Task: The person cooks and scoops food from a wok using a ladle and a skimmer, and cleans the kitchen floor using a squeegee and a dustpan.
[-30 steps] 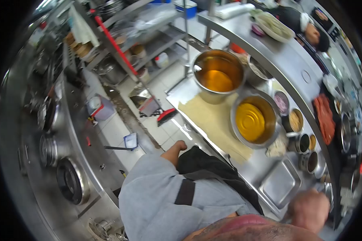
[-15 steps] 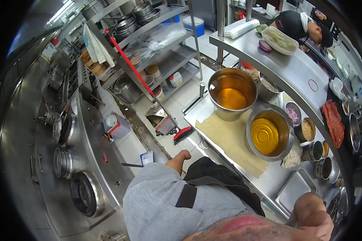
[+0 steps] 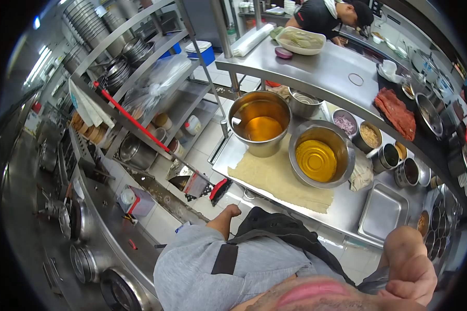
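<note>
My left hand (image 3: 232,210) hangs beside the black apron over the floor; its fingers are mostly hidden, and the red floor brush (image 3: 220,192) stands beyond it. My right hand (image 3: 412,264) is raised at the lower right with curled fingers, and nothing shows sticking out of it. It is nearest to a shallow metal tray (image 3: 383,211). On the counter before me are a tall metal pot (image 3: 262,147) and a wide metal bowl (image 3: 301,168), each with amber liquid inside. A beige cloth (image 3: 275,179) lies under them. Neither hand touches these vessels.
Small metal containers, including one of chopped purple onion (image 3: 344,123), line the counter's right side. The upper shelf (image 3: 316,65) holds a red slab (image 3: 395,111) and a tray of greens (image 3: 301,41). A person (image 3: 327,15) bends behind it. A rack (image 3: 192,98) stands at left.
My view has turned to the right, so the counter and rack appear further left. My right hand stays curled and shows higher in view. The pot and bowl keep their places on the counter.
</note>
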Demonstrator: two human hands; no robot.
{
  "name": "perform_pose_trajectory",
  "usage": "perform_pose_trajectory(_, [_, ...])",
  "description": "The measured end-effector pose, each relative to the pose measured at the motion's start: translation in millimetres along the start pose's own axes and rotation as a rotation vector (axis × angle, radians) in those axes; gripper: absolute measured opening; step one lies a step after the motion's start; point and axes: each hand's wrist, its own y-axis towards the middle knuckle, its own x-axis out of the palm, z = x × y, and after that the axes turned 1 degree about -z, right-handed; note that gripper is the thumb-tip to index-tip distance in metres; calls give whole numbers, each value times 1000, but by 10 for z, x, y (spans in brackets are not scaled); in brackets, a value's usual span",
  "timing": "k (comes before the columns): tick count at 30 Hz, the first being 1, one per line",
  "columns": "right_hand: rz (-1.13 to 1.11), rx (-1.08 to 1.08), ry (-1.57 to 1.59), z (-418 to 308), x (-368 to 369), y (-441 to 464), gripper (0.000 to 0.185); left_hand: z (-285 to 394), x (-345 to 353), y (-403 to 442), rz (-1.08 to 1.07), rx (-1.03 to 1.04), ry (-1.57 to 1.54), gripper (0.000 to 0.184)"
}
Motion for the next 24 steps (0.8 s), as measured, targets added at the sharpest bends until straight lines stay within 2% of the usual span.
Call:
perform_pose_trajectory(2, [-59,8,-67,-155,-138,-175,10,29,-106,77,103,50,-77,30])
perform_pose_trajectory(3, [-99,32,-32,-382,-324,-476,12,45,-99,80,91,58,-55,30])
perform_pose_trajectory(5, [-256,317,-167,-556,-348,-464,30,115,-212,161,31,48,-45,29])
perform_pose_trajectory(6, [-305,378,-233,-448,-286,-416,37,-121,-58,544,46,341,403,40])
perform_pose_trajectory(7, [-358,436,-301,-336,-227,-370,43,-170,-42,523,93,422,302,33])
perform_pose_trajectory(8, [-526,633,-352,-495,-311,-481,55,-182,-87,435,118,568,522,30])
perform_pose_trajectory(9, [-744,921,-288,-685,-378,-665,49,-191,-112,323,124,736,749,28])
perform_pose_trajectory(10, [-566,1056,-455,-837,-213,-1008,40,-148,-9,224,-105,366,147,26])
perform_pose_trajectory(11, [-491,1276,-525,-1049,-78,-1382,34,-25,41,11,-88,-16,-483,26])
perform_pose_trajectory(12, [-408,1630,-550,-1189,90,-1590,32,-99,139,-61,-70,-20,-527,26])
perform_pose_trajectory(13, [-270,1897,-594,-1403,257,-1897,24,-168,165,-117,-93,69,-391,26])
perform_pose_trajectory(15, [-338,2148,-727,-1829,303,-2224,23,-354,214,-117,-133,212,-147,27])
perform_pose_trajectory(16, [156,2242,-793,-1961,237,-2137,28,-430,226,-98,-148,244,-76,27])
perform_pose_trajectory(17, [656,2243,-836,-2034,99,-2054,33,-484,212,-86,-156,272,2,27])
perform_pose_trajectory(18, [771,1617,-898,-2294,-173,-2062,42,-532,160,-90,-166,285,51,28])
perform_pose_trajectory(19, [1045,1443,-1231,-2229,-390,-1670,54,-568,99,-101,-171,288,78,28])
perform_pose_trajectory(20, [1247,900,-1004,-2415,-696,-1307,54,-576,35,-112,-175,291,98,29])
perform_pose_trajectory(21, [1237,477,-964,-2670,-921,-892,57,-593,-31,-121,-176,290,102,29])
perform_pose_trajectory(22, [1035,146,-673,-2623,-853,-580,64,-562,-103,-128,-179,292,94,30])
perform_pose_trajectory(23, [681,215,-956,-2570,-883,-498,51,-532,-171,-152,-184,286,69,31])
perform_pose_trajectory(24, [274,169,-1237,-2525,-913,-417,39,-480,-232,-149,-194,281,26,31])
